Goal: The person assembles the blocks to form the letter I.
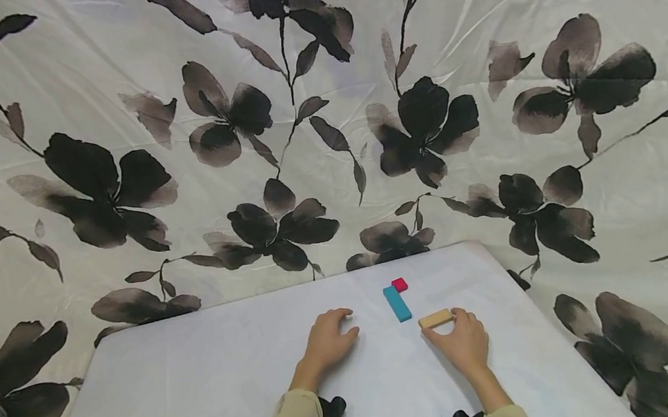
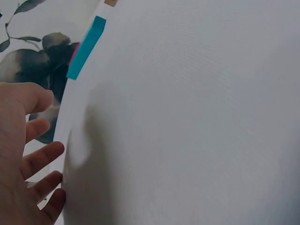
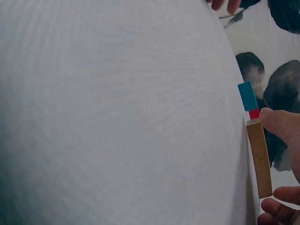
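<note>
A plain wooden block (image 1: 436,319) is held lengthwise in my right hand (image 1: 464,343), thumb at one end and fingertips at the other. The right wrist view shows this wooden block (image 3: 259,159) close over the white surface. Just beyond it lies a flat blue block (image 1: 397,303), with a small red block (image 1: 400,285) at its far end. My left hand (image 1: 328,340) hovers to the left of the blue block and holds nothing. Its fingers (image 2: 43,159) are spread and loosely bent in the left wrist view, with a shadow on the surface beside them.
A white-covered table (image 1: 204,377) lies under both hands, its far edge running behind the blocks. A floral cloth (image 1: 325,133) hangs behind the table and shows past its right edge. Black wrist devices (image 1: 333,408) sit at both cuffs.
</note>
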The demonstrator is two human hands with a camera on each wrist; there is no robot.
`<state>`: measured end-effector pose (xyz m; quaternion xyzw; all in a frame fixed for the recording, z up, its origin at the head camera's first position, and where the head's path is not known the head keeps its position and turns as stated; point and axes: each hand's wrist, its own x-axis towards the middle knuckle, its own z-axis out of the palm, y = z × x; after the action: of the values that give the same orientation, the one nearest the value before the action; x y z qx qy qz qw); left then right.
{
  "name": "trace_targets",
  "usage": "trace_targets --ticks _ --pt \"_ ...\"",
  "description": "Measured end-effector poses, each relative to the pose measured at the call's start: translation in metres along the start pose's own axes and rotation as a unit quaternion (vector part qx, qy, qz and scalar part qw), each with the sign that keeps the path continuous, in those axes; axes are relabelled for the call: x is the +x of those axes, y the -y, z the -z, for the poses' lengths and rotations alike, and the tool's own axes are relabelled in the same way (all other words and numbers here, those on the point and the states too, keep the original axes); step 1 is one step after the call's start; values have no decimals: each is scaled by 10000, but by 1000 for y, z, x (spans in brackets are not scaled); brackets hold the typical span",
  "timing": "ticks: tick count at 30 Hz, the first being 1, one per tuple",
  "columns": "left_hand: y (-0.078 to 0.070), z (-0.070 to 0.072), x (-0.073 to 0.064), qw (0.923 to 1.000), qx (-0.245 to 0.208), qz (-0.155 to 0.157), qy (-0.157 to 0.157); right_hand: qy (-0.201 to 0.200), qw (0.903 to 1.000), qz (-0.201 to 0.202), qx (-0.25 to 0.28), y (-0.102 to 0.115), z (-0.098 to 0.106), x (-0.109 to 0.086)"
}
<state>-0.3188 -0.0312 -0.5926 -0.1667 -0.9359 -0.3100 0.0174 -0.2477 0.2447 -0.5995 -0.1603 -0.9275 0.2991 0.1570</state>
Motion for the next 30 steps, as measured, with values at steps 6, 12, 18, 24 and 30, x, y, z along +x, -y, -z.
trace_targets --ticks 6,12,18,24,30 --pt "-6 -12 10 9998 5 81 174 60 9999 -50 -94 -5 -3 -2" --pt "-17 -23 20 9995 -129 150 244 141 9997 -150 -130 -7 -2 -1" --pt "-25 -34 29 9991 -339 134 225 159 9992 -302 -187 -5 -1 0" --pt "-27 -40 33 9996 -255 64 125 157 9992 -287 -217 -3 -3 2" --pt "-29 -43 35 9995 -306 12 43 196 9991 -295 -225 0 -6 2"
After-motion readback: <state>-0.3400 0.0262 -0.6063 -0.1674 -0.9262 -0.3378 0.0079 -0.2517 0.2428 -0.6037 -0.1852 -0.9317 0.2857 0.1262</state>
